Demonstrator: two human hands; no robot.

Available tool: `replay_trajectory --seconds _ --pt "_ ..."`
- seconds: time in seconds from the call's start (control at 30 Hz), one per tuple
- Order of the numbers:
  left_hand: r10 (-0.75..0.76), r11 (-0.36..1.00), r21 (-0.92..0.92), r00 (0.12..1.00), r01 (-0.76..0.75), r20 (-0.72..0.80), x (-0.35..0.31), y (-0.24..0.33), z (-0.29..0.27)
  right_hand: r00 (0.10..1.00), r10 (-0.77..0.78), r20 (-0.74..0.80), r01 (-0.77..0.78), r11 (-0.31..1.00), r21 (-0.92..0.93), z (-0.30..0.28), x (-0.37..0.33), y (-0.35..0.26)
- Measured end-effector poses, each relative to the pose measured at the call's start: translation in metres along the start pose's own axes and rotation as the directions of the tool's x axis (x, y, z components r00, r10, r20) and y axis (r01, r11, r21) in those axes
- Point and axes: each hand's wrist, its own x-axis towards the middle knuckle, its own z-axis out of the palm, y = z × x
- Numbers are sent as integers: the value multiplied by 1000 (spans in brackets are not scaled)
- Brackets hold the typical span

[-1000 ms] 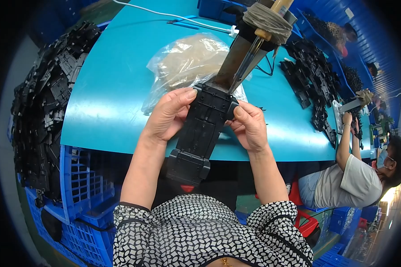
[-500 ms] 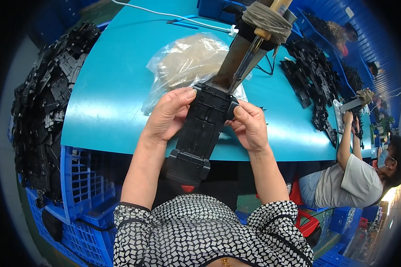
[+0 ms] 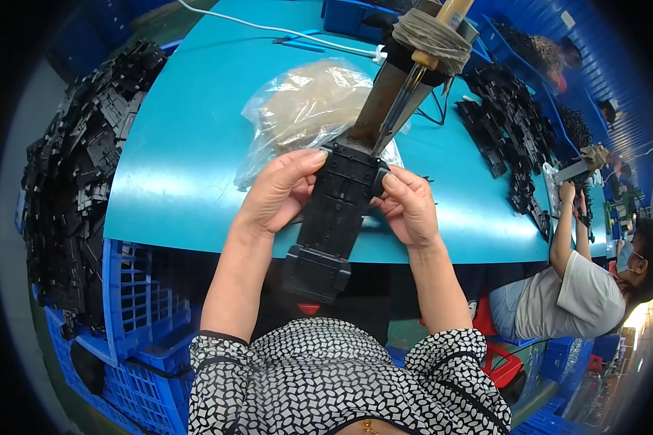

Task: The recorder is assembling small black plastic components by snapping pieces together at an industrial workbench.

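Observation:
A long black plastic moulded part is held between my two hands over the front edge of the table. My left hand pinches its upper left corner, thumb on top. On the upper right, my right hand grips the part beside a small side lug. The far end of the part meets the tip of a soldering-iron-like tool, which has a wooden handle and is tied with cloth to a slanted metal bracket. Whether the tip touches the plastic I cannot tell.
Behind the part lies a clear plastic bag on the turquoise table. Black parts are heaped at left above blue crates, and more parts lie at right. A co-worker sits at the right. Blue-handled pliers lie farther back.
The lower end of the black part has swung slightly to the right, so it stands a little steeper. Both hands keep their grip, and the whole view has shifted slightly.

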Motion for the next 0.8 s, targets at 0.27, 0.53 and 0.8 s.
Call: replay_trajectory --seconds 0.27,0.53,0.8 --pt "-166 977 125 984 174 -66 14 2 12 990 -11 -144 15 1000 25 -8 -1 -10" --pt "-183 969 157 981 192 -68 27 4 11 990 -69 -126 74 997 31 -12 -3 -10" --pt "-137 974 178 990 141 -30 26 7 20 983 -116 -144 123 991 46 -15 -6 -9"
